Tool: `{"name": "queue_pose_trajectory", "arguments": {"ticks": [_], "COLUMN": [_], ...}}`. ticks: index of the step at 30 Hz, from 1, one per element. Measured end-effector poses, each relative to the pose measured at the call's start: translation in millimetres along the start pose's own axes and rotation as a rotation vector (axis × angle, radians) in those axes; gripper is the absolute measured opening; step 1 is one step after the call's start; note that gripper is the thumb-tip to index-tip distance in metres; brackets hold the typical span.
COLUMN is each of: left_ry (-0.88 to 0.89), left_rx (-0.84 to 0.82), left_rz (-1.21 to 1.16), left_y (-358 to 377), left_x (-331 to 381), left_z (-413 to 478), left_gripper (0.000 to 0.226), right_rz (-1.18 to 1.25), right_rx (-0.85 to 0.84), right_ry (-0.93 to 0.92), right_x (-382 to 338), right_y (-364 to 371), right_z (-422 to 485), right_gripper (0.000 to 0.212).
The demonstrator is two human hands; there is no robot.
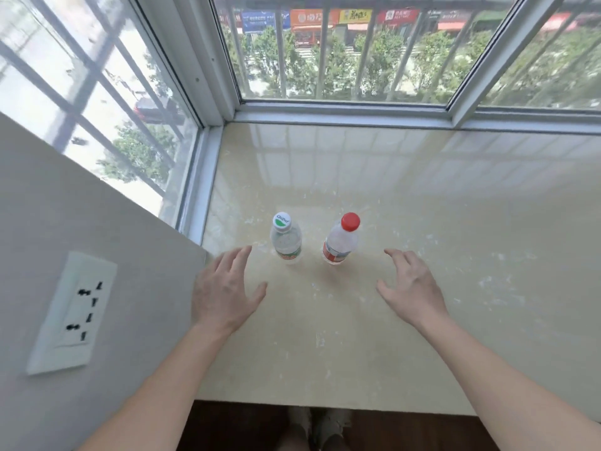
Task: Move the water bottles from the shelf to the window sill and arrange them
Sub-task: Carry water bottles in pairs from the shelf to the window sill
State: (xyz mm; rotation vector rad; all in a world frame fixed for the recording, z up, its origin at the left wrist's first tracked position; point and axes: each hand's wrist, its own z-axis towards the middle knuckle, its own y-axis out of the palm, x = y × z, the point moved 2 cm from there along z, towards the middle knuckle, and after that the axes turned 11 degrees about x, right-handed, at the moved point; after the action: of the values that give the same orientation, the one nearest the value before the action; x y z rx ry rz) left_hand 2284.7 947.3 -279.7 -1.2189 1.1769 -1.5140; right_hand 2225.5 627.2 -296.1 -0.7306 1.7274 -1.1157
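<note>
On the shiny window sill [422,222] stand two bottles, the green-label bottle [286,240] and red-cap bottle [341,240]. Left hand [224,291] and right hand [411,286] hover with fingers spread, holding nothing. The cap writing is too blurry to read.

sill [422,222]: bare right and behind | obstacles: green-cap bottle [286,242], red-cap bottle [340,245], narrow gap between | left: wall [97,222] close
</note>
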Motion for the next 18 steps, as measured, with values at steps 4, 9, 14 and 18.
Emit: {"name": "queue_pose_trajectory", "arguments": {"ticks": [4, 9, 14, 18], "left_ry": [0.038, 0.100, 0.185, 0.248], "left_rx": [0.101, 0.256, 0.337, 0.399], "left_rz": [0.028, -0.007, -0.002, 0.005], "left_y": [-71.2, -150.7, -208.9, -239.9], "left_x": [24.0, 74.0, 116.1, 141.4], "left_z": [3.9, 30.6, 47.2, 53.6], "left_gripper": [0.073, 0.064, 0.066, 0.070], "right_rz": [-0.123, -0.139, -0.139, -0.143], "right_rx": [0.161, 0.398, 0.584, 0.686], "right_ry": [-0.189, -0.323, -0.463, -0.516], "right_x": [-25.3, -70.8, -112.3, -131.4], "right_y": [-80.3, -174.4, -243.0, -272.8], "right_z": [-7.1, 1.3, -2.7, -12.2], "right_gripper": [0.054, 0.052, 0.048, 0.049]}}
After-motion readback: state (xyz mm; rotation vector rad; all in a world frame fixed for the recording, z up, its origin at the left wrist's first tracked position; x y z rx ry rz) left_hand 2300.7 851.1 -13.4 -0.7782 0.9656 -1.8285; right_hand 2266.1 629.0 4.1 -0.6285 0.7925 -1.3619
